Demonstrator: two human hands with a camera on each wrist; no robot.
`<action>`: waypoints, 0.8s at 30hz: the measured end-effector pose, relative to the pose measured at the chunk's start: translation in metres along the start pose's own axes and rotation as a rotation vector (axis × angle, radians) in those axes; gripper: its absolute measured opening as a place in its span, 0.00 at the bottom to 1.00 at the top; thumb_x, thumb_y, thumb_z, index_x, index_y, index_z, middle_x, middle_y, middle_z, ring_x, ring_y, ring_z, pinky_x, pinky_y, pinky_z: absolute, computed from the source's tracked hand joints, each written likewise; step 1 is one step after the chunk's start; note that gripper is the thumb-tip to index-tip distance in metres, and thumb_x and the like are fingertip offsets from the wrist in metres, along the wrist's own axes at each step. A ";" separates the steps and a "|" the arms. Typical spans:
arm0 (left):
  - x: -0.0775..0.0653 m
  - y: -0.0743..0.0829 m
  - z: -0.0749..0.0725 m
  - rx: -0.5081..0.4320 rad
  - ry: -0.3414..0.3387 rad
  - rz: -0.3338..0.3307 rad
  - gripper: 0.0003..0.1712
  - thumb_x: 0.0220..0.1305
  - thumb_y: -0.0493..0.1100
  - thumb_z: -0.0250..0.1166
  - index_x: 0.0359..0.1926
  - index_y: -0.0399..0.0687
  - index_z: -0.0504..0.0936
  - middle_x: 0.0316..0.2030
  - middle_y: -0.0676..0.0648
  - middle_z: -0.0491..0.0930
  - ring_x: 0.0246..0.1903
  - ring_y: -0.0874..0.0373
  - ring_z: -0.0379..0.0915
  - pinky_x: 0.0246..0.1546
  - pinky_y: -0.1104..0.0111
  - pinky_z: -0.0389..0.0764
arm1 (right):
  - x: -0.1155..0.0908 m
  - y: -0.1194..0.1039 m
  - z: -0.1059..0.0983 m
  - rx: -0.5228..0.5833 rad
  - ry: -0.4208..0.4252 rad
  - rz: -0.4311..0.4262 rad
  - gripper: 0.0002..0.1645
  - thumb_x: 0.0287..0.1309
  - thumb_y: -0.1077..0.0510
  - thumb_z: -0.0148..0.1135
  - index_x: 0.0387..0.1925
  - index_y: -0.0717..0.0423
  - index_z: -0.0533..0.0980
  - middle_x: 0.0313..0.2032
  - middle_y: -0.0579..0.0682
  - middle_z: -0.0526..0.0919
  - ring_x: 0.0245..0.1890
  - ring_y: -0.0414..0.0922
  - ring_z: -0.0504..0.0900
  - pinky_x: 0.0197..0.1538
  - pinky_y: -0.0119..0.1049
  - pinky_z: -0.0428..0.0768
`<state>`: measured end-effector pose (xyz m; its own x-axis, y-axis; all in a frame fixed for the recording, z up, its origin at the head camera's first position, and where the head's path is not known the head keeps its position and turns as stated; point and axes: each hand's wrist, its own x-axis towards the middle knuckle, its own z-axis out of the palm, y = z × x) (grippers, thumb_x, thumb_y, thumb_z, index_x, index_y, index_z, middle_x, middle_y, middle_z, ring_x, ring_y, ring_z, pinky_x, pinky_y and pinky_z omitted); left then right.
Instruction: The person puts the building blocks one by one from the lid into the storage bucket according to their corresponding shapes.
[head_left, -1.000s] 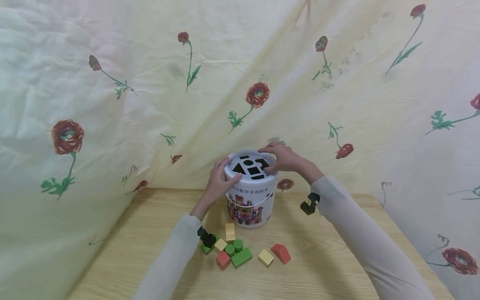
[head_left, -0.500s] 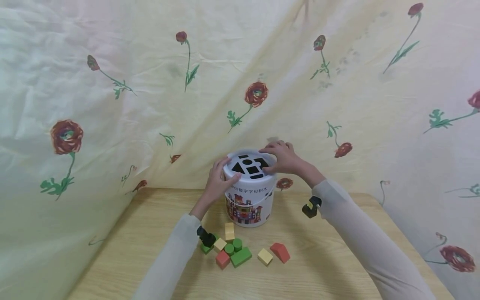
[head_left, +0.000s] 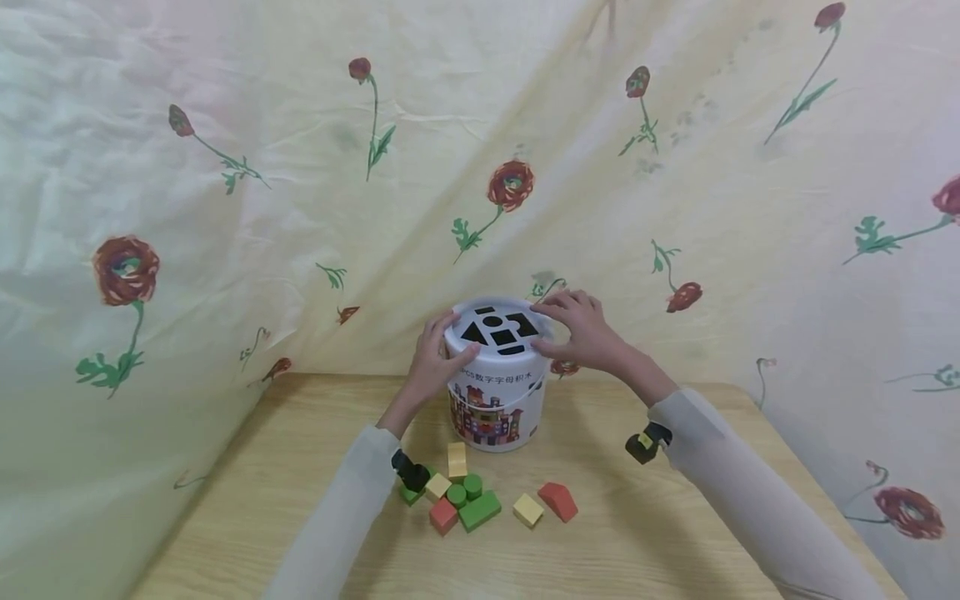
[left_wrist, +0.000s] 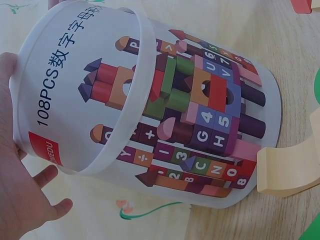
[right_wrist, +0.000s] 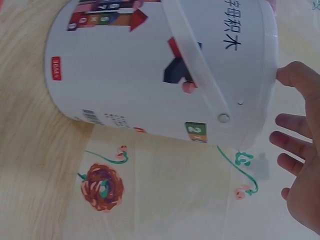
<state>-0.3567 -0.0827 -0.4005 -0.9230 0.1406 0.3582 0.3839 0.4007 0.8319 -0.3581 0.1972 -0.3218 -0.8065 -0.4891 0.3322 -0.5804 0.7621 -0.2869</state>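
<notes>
A white bucket (head_left: 495, 400) printed with a picture of toy blocks stands upright on the table. Its white lid (head_left: 497, 354) has several dark shape-cut holes. My left hand (head_left: 435, 358) holds the lid's left edge, thumb on the front rim and fingers along the side. In the left wrist view, two fingertips (left_wrist: 62, 207) of that hand stand off the bucket wall. At the right edge of the lid is my right hand (head_left: 592, 333), its thumb at the rim. The right wrist view shows its other fingers (right_wrist: 292, 142) spread loosely, apart from the wall.
Several loose blocks lie in front of the bucket: green ones (head_left: 480, 510), a red cube (head_left: 443, 517), a yellow block (head_left: 528, 511) and a red roof-shaped block (head_left: 558, 502). A flowered cloth (head_left: 300, 208) hangs behind the wooden table (head_left: 615, 533).
My right hand has shifted to the right, from over the lid out to its edge, and its forearm moved with it. The left hand keeps its place on the rim.
</notes>
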 end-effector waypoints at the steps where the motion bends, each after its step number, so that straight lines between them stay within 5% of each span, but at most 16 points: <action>1: 0.000 0.000 0.000 0.000 0.001 0.002 0.47 0.62 0.65 0.66 0.77 0.58 0.61 0.78 0.51 0.53 0.75 0.45 0.50 0.70 0.39 0.66 | -0.003 0.001 0.001 0.003 0.007 -0.005 0.40 0.61 0.44 0.69 0.70 0.54 0.72 0.67 0.57 0.71 0.69 0.58 0.58 0.73 0.64 0.49; 14: 0.000 0.001 0.000 0.006 0.005 -0.003 0.47 0.62 0.65 0.66 0.77 0.59 0.61 0.77 0.51 0.54 0.75 0.45 0.50 0.69 0.39 0.67 | -0.043 0.006 0.009 -0.031 0.126 -0.128 0.47 0.50 0.45 0.77 0.69 0.56 0.71 0.64 0.59 0.72 0.65 0.58 0.62 0.70 0.66 0.54; 24: -0.001 0.001 0.000 -0.013 0.003 -0.003 0.46 0.62 0.65 0.67 0.77 0.60 0.62 0.78 0.51 0.53 0.75 0.45 0.49 0.68 0.39 0.68 | -0.076 0.018 0.027 -0.060 0.087 -0.154 0.47 0.47 0.43 0.79 0.68 0.53 0.73 0.62 0.58 0.76 0.64 0.59 0.67 0.67 0.66 0.61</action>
<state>-0.3551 -0.0824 -0.4002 -0.9239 0.1369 0.3572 0.3818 0.3891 0.8384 -0.3102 0.2363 -0.3767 -0.6941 -0.5654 0.4456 -0.6864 0.7063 -0.1730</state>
